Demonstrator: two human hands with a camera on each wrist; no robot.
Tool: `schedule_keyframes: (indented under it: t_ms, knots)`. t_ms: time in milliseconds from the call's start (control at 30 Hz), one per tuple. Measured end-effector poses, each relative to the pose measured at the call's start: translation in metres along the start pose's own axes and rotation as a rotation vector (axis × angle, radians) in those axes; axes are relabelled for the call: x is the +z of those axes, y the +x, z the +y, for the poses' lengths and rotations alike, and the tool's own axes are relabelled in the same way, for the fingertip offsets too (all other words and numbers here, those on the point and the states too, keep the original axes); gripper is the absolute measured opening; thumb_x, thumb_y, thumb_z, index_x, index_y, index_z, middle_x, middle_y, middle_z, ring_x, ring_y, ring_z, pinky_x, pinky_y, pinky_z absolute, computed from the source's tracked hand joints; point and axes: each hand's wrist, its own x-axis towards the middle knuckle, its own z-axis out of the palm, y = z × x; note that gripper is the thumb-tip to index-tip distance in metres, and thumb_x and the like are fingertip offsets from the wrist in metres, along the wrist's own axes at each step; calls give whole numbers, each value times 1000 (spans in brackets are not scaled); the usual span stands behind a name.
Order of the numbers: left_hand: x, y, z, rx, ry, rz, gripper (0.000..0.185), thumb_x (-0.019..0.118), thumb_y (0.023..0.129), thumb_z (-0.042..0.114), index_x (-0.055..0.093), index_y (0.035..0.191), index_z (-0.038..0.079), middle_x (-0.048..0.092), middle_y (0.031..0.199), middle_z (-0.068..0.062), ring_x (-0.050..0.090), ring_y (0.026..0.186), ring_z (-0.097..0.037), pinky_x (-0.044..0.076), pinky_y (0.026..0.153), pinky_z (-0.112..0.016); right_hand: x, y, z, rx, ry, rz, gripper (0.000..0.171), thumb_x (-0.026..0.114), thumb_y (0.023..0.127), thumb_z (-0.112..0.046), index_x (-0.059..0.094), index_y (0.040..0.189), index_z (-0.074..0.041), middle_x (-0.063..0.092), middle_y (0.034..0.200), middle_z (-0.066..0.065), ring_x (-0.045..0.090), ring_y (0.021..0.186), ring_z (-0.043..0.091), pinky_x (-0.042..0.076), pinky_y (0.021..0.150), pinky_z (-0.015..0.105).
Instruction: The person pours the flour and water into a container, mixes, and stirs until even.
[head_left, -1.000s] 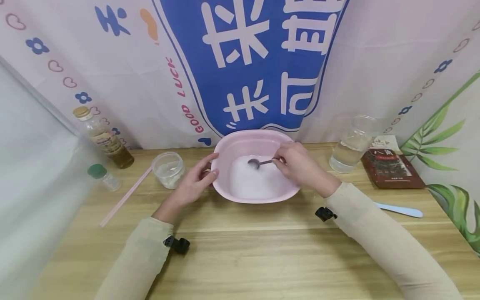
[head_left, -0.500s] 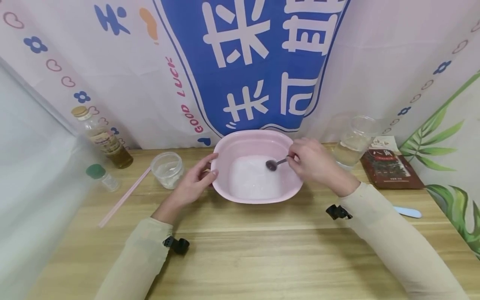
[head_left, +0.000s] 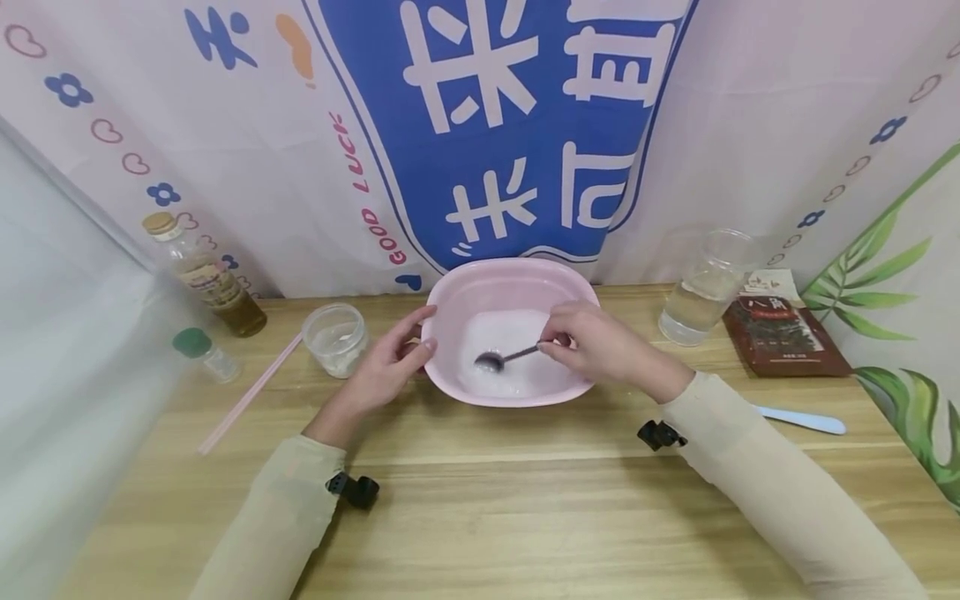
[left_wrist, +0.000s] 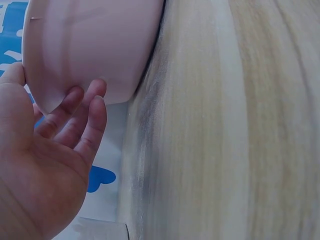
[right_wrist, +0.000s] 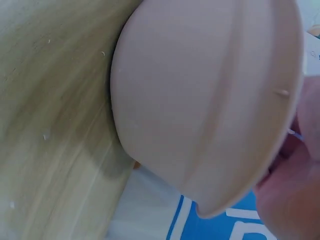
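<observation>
Swept from the far right, the spoon (head_left: 501, 359) now dips at the pink basin's (head_left: 457, 293) near-left; right hand (head_left: 596, 342) fingers pinch its handle, left hand (head_left: 390, 362) steadies the rim with relaxed fingers. Stirring seems underway; circling onward needs a steady basin.

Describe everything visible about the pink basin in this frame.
The pink basin is a rounded, smooth-walled tub, plastic by the look, with a rolled rim. It stands upright on the wooden table near the banner. White contents cover its bottom. The left hand rests with straight fingers against its outer left wall. The right hand is over its right rim and pinches a metal spoon whose bowl dips into the white contents.
</observation>
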Motion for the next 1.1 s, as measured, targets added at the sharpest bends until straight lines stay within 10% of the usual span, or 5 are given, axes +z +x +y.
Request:
schedule_keyframes:
  t_ms: [167, 567, 1100]
  knots:
    - [-1, 0, 1, -9, 6, -3, 59, 58, 112, 18, 37, 167, 8, 62, 134, -30, 76, 104, -27, 67, 84, -32, -14, -10, 5, -5, 46, -72, 9, 75, 99, -8, 78, 90, -8, 62, 81, -3, 55, 80, 13, 47, 75, 30]
    - [-1, -1, 2, -4, 17, -4, 59, 58, 112, 17, 37, 167, 6, 62, 134, -31, 76, 106, -32, 68, 87, -42, -9, 3, 8, 170, -228, 109, 12, 74, 100, -13, 79, 98, -2, 75, 93, 10, 66, 87, 28, 59, 81, 44]
    - [-1, 0, -1, -17, 31, 7, 60, 58, 113, 20, 37, 167, 10, 62, 136, -30, 76, 111, -35, 67, 90, -45, -6, -3, 0, 17, 11, -50, 10, 76, 101, -16, 83, 103, -9, 73, 96, 0, 62, 90, 16, 55, 85, 37]
